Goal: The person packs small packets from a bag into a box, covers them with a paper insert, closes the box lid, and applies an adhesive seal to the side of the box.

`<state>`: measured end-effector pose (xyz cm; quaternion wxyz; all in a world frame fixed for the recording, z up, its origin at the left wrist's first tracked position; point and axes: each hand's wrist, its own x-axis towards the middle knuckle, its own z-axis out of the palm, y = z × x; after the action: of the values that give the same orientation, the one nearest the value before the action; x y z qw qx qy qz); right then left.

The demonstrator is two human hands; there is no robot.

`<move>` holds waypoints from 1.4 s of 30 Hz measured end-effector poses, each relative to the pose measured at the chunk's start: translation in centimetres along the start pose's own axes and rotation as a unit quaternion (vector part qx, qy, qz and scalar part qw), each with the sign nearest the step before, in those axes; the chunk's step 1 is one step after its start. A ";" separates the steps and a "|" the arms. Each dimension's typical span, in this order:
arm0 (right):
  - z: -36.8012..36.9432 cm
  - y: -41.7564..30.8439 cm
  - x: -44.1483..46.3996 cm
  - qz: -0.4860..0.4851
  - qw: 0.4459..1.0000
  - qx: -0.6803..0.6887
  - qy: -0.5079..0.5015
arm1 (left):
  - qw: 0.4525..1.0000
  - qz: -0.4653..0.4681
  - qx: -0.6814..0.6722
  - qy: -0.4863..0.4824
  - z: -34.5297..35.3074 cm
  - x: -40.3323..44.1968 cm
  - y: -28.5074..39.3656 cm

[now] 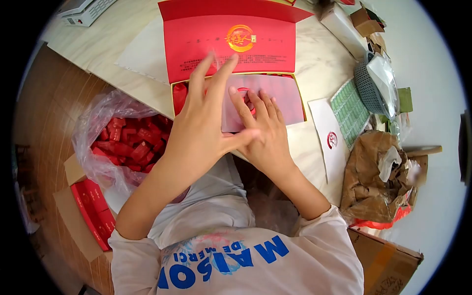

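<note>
A red gift box (pixel 275 29) with gold lettering inside its raised lid stands open on the table. Red packets (pixel 180 96) show at its left side. A translucent white sheet (pixel 287 101) with a red ring mark covers most of the remaining contents. My right hand (pixel 265 123) lies on this sheet, fingers stretched out over the mark. Above the box's left part, my left hand (pixel 209 108) is raised with fingers apart and slightly blurred. Its thumb reaches across to the right hand. Neither hand grips anything.
Left of the table, a clear plastic bag (pixel 91 125) holds many red packets, above a carton with red boxes (pixel 91 211). On the right are a white printed sheet (pixel 319 128), a grey basket (pixel 369 88), a brown paper bag (pixel 366 172) and a cardboard carton (pixel 383 260).
</note>
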<state>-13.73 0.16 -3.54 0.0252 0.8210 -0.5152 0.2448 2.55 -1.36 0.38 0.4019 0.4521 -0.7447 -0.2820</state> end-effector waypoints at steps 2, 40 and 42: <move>-0.3 -0.3 0.2 0.000 0.999 -0.025 -0.031 | 1.000 -0.003 0.022 -0.001 0.0 -0.4 -1.1; -2.2 6.8 -2.0 0.118 0.988 0.016 0.102 | 0.939 -0.190 -0.270 0.098 -3.6 2.8 -9.1; -2.8 7.6 -1.8 0.156 0.977 0.069 0.129 | 0.905 -0.113 -0.383 0.145 -4.2 4.7 -8.1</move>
<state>-21.89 -1.07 -3.40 -0.0039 0.6918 -0.6112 0.3844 8.52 -9.29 -2.12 0.6129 0.3802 -0.4570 -0.5206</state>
